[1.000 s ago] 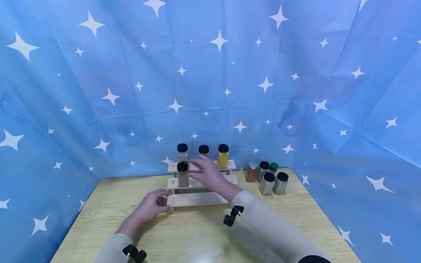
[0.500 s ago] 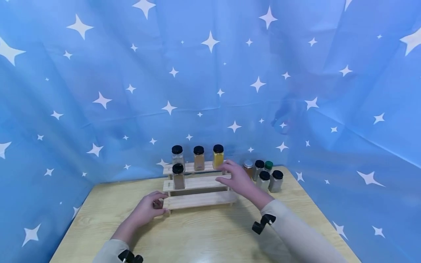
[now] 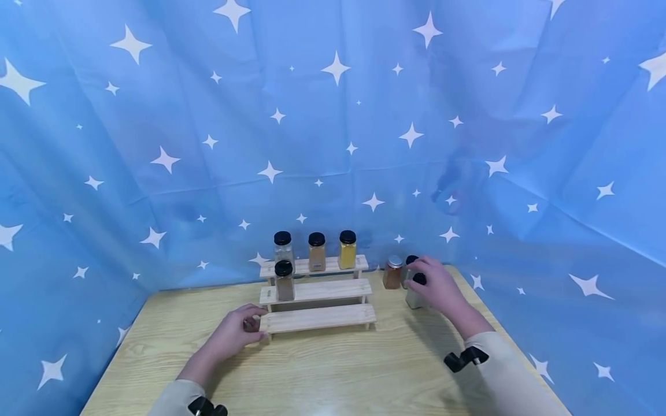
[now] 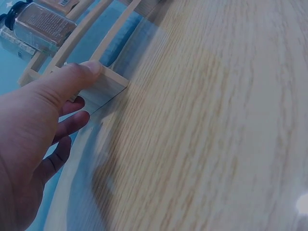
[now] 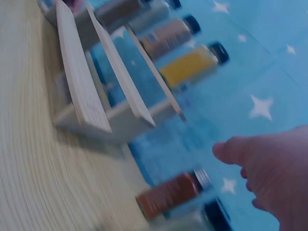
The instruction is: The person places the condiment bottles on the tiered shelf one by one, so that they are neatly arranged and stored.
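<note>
A three-step wooden spice rack (image 3: pixel 317 319) stands on the table, and my left hand (image 3: pixel 231 332) holds its left end. The left wrist view shows the thumb (image 4: pixel 89 70) on the end of the lowest step with fingers curled behind. My right hand (image 3: pixel 439 286) reaches over the jars to the right of the rack, thumb and fingers apart around the lid of a black-lidded spice jar (image 3: pixel 414 299) with pale contents. It hides part of that group. In the right wrist view, the thumb (image 5: pixel 231 150) points out above the jars.
A reddish-brown jar (image 3: pixel 392 277) with a silver lid stands left of the right hand. The top step carries a pale jar (image 3: pixel 283 251), a tan jar (image 3: pixel 317 257) and a yellow jar (image 3: pixel 347 253). A grey-brown jar (image 3: pixel 284 286) sits on the middle step. A starry blue curtain (image 3: pixel 333 127) hangs behind.
My right hand has moved right, away from the grey-brown jar on the middle step, over to the jars at the table's right. The left hand stays at the rack's end.
</note>
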The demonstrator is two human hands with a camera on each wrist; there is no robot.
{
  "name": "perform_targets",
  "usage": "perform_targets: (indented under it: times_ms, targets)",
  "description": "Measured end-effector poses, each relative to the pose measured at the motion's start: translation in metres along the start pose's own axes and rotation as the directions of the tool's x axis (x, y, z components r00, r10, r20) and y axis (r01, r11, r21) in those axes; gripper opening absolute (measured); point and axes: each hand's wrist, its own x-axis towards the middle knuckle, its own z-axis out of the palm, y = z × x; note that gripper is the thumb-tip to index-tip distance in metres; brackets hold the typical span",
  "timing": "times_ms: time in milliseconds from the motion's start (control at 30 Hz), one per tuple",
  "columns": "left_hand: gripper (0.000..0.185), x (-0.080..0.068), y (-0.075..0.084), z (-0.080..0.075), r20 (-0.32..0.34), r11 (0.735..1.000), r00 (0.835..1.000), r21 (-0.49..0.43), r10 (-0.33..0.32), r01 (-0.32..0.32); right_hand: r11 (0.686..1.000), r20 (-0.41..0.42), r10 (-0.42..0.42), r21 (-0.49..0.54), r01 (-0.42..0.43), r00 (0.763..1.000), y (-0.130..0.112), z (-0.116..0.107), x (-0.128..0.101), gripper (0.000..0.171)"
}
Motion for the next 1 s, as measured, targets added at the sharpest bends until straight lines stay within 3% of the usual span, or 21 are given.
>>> perform_targets:
  times_ms: [400, 833, 1000]
  targets:
    - [0.055, 0.001, 0.000, 0.001, 0.003, 1.000, 1.000, -0.010, -0.002, 0.002, 0.998, 0.010, 0.029, -0.055, -0.028, 1.000, 0.041, -0.004, -0.018, 0.048]
    - [0.052, 0.001, 0.000, 0.001, 0.000, 1.000, 1.000, -0.006, -0.007, 0.007, 0.996, -0.023, -0.063, -0.056, 0.062, 0.998, 0.054, 0.007, -0.019, 0.050]
    - [0.052, 0.001, 0.001, 0.000, -0.003, 1.000, 1.000, -0.005, -0.008, 0.008, 0.998, -0.014, -0.045, -0.034, 0.044, 0.999, 0.055, 0.009, -0.019, 0.051]
